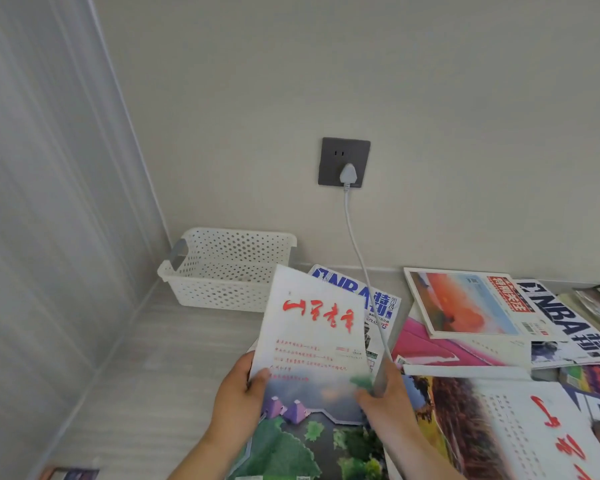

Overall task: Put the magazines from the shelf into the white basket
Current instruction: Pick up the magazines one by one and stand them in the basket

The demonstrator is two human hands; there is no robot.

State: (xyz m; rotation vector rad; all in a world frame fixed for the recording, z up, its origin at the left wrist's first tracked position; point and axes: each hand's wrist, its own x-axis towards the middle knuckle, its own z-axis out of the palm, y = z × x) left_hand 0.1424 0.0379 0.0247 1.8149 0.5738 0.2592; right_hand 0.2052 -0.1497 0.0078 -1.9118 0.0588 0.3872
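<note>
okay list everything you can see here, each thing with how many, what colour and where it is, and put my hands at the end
white basket: one, white, perforated, in the back left corner against the wall; looks empty
held magazine: one, white cover with red script, raised in both hands beside the basket
NBA magazines: at least two, blue and white; one behind the held one, one at far right
sunset-cover magazine: one, orange and pale blue, right of the cable
other magazines: several, mixed colours, overlapping at right and below
wall socket: one, dark grey, on the wall
plug and cable: one, white, hanging down from the socket
left hand: gripping the magazine's lower left edge
right hand: gripping its lower right edge
</note>
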